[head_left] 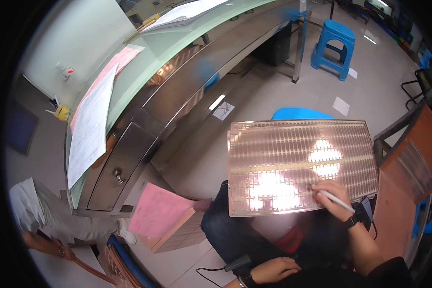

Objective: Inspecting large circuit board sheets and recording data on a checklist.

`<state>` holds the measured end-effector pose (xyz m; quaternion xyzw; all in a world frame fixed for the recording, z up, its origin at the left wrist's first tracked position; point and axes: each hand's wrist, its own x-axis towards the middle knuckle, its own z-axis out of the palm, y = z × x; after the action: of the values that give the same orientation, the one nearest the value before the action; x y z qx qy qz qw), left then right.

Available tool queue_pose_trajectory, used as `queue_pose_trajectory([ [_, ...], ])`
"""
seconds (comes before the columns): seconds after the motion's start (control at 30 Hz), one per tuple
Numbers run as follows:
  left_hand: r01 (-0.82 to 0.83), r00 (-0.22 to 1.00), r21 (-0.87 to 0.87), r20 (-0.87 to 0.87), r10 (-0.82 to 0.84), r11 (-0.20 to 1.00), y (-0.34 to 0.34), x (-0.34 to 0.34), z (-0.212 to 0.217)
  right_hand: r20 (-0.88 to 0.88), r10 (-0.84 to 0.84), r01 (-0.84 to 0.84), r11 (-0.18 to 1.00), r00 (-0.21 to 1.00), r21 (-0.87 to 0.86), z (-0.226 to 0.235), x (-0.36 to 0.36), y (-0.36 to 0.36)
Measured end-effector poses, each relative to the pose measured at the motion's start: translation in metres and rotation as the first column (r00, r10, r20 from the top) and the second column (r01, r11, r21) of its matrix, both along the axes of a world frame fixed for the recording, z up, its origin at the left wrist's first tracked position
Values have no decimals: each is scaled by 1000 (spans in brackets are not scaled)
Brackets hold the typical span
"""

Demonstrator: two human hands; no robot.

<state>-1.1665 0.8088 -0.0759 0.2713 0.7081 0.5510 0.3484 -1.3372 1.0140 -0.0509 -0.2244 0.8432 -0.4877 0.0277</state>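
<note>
A copper-coloured circuit board panel [273, 165] with rows of small repeated patterns lies above my lap. Its edge shows what looks like more than one sheet, and bright light glares off two patches. Over its lower right part, my right hand [332, 198] is closed around a white pen-like tool [337, 199], whose dark tip is at the panel surface. Below the panel, my left hand [276, 270] rests near my lap, fingers loosely laid out, apparently holding nothing. Beside the left wrist is a black device [237, 263] with a cable.
Under the panel's far edge shows a blue seat [302, 114]. A metal desk with a drawer [125, 165] and papers [93, 122] stands left. Pink paper [161, 211] tops a stack nearby. Copper sheets [403, 182] stand right. A blue stool [333, 48] is behind. Another person's arm [45, 246] shows at lower left.
</note>
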Motion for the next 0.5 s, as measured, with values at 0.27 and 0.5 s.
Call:
queue_pose_trajectory([
  [0.27,-961,275,-52,-89,957,272,-87,-52,19,10,157,-156,985,988,-73,0,6,-12],
  [0.5,-967,245,-141,-315,917,210,-120,-100,12,387,112,19,947,915,-320,14,18,-55],
])
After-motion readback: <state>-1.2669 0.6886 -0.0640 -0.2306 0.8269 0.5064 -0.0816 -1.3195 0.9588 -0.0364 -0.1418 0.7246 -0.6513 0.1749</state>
